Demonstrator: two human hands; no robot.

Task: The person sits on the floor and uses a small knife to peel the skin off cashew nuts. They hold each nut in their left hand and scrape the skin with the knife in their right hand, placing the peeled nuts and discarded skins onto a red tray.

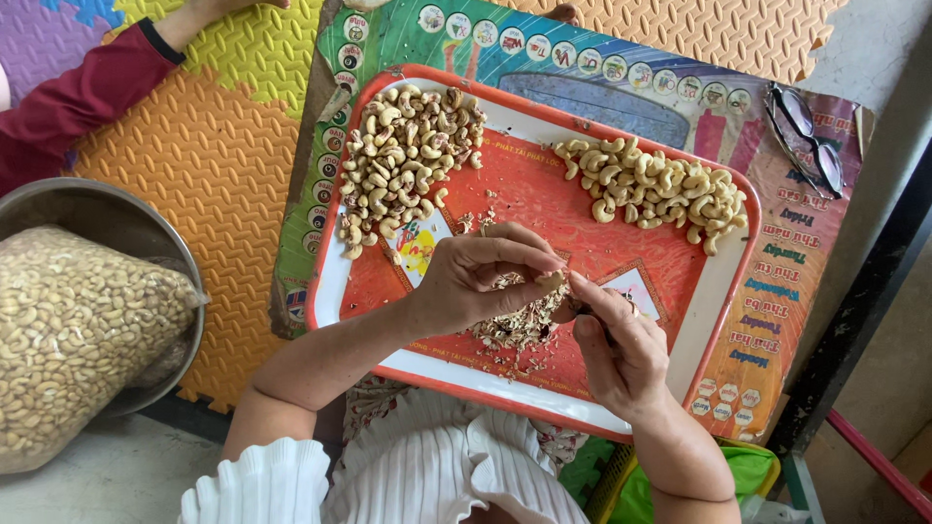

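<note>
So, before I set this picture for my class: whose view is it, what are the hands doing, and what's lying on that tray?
A camera worn on a person's head looks down at their own bare hands. The left hand pinches a cashew nut; the right hand meets it with a small dark tool, mostly hidden. Below lies a red tray holding two heaps: darker nuts and paler nuts, plus skin scraps. Left stands a metal bowl with bagged nuts. Another person's red sleeve shows top left.
</note>
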